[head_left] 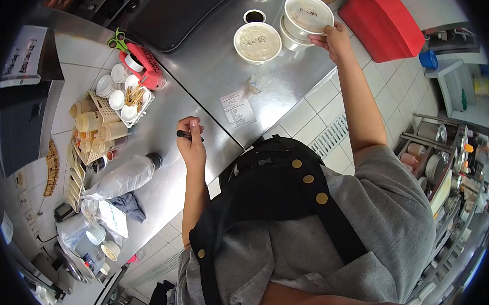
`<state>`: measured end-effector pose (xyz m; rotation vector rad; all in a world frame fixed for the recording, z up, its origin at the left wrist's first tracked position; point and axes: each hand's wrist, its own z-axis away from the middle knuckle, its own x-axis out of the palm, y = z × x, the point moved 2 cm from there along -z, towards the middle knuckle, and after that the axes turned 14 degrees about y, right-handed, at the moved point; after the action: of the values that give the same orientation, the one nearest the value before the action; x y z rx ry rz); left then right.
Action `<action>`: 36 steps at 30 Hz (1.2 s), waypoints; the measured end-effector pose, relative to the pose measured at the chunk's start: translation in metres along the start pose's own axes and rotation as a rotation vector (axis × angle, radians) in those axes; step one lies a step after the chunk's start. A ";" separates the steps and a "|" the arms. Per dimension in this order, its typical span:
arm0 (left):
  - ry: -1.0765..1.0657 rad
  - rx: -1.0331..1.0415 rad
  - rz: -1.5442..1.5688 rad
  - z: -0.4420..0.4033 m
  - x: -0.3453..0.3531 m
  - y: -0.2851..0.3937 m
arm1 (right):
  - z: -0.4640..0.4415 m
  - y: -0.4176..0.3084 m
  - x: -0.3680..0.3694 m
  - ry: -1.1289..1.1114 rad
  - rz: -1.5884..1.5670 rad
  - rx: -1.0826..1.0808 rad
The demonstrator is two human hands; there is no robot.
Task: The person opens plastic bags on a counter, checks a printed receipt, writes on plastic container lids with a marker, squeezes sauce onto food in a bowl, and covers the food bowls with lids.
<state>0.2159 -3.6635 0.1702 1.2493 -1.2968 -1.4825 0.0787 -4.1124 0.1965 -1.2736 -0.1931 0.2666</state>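
Note:
My left hand point(191, 141) is closed around a black marker pen point(183, 134), above the steel counter near its seam. At the far right end, my right hand point(335, 42) grips the edge of a white lidded tub point(308, 12) with black handwriting on its lid. A second white tub point(295, 40) is partly hidden beneath it. Left of these stands another lidded tub point(257, 43), also written on. A small cup of dark liquid point(254, 16) is just behind it. A printed receipt point(237, 110) lies flat, with a crumpled clear plastic piece point(254, 85) beside it.
A black case point(176, 16) lies at the back. On the left are a red tape dispenser point(147, 69), green scissors point(118, 40), a basket of cups and wooden sticks point(127, 124), squeeze bottles point(89, 122) and a plastic-wrapped bundle point(123, 177). A red bin point(382, 22) stands right of the counter.

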 end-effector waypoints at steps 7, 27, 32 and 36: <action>-0.054 -0.081 -0.114 -0.003 0.008 -0.018 | 0.043 -0.004 -0.010 0.353 0.144 -0.168; -0.228 -0.095 -0.629 0.028 0.000 -0.051 | 0.189 0.125 0.134 -1.050 1.126 -1.240; -0.313 -0.065 -0.812 0.027 0.020 -0.055 | 0.194 0.129 0.137 -0.827 1.098 -1.126; -0.460 0.051 -0.940 0.040 0.045 -0.056 | 0.193 0.131 0.136 -0.800 1.135 -1.109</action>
<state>0.1701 -3.6892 0.1067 1.7372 -1.0428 -2.5193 0.1409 -3.8593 0.1246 -2.2148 -0.2917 1.8532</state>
